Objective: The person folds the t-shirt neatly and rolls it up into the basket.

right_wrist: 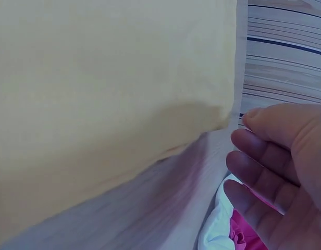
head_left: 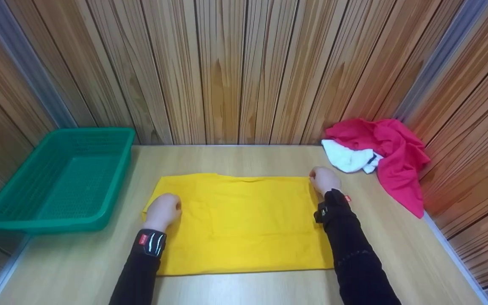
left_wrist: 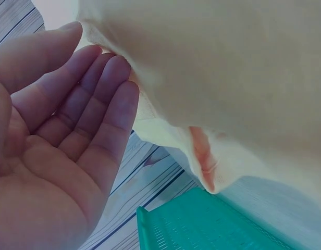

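A folded yellow garment [head_left: 244,220] lies spread in a wide rectangle on the table, with a few soft wrinkles. My left hand [head_left: 163,210] is over its left end; in the left wrist view the fingers [left_wrist: 116,104] are loosely bent beside the cloth, the thumb apart from them and nothing pinched. Close to the far right corner is my right hand [head_left: 325,180]. The right wrist view shows its fingers [right_wrist: 259,161] loosely bent next to the garment's corner [right_wrist: 215,117], holding nothing. An opening [left_wrist: 202,153] shows at the garment's edge in the left wrist view.
At the left stands a green plastic basket [head_left: 115,186] with perforated walls. A crumpled red cloth [head_left: 400,156] and a white cloth [head_left: 345,156] lie in the back right corner. Wood-panelled walls [head_left: 223,76] bound the table [head_left: 227,159] at the back and sides.
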`<state>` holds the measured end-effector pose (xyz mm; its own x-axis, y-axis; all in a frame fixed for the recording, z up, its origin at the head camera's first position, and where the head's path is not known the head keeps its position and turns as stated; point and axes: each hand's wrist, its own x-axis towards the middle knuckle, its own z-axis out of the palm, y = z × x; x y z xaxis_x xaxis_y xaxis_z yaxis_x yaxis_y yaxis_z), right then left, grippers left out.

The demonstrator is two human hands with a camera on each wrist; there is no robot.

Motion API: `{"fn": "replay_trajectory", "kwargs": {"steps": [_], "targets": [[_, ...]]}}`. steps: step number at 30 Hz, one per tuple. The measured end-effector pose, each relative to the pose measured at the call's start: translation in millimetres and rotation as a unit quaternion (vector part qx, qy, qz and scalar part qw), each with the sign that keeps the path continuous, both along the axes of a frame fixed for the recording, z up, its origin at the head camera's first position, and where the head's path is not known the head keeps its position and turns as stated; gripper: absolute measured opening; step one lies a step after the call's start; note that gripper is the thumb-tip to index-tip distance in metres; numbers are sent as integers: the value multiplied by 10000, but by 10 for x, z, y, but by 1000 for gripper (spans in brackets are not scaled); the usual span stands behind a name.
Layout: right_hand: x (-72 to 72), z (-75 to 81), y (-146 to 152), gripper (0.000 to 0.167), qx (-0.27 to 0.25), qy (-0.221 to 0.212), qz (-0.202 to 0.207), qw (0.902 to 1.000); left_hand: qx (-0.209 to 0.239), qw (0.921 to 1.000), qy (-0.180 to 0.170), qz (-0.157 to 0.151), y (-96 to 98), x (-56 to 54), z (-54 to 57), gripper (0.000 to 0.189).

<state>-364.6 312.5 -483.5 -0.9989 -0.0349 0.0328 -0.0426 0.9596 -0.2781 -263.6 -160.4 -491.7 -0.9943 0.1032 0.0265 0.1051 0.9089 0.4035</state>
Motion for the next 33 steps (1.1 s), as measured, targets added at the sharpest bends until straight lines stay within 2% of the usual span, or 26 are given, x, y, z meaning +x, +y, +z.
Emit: {"fn": "replay_trajectory", "kwargs": {"steps": [4,13,20,24,26,30,33], "targets": [[-20,-29,-30,18,7,-203,-138,9997,74,10000,-23,47,5,10,2,10],[-37,-160,-48,19,12,-344,-385,9987,124,9999,79,56,25,38,10,7],[-75,-216,-55,19,-121,-414,-523,9977,37,9995,329,14,20,25,-34,6],[-76,-230,-51,20,-48,-434,-491,9978,35,9993,370,-57,11,19,-57,6],[-67,-237,-51,20,-2,-385,-425,9984,47,9995,285,-88,-8,3,-55,6],[-53,-236,-64,20,-16,-264,-379,9989,266,9996,78,-52,-92,-82,18,5],[-50,-228,-80,20,-77,-225,-404,9989,533,9984,9,206,-184,-172,126,12]]}}
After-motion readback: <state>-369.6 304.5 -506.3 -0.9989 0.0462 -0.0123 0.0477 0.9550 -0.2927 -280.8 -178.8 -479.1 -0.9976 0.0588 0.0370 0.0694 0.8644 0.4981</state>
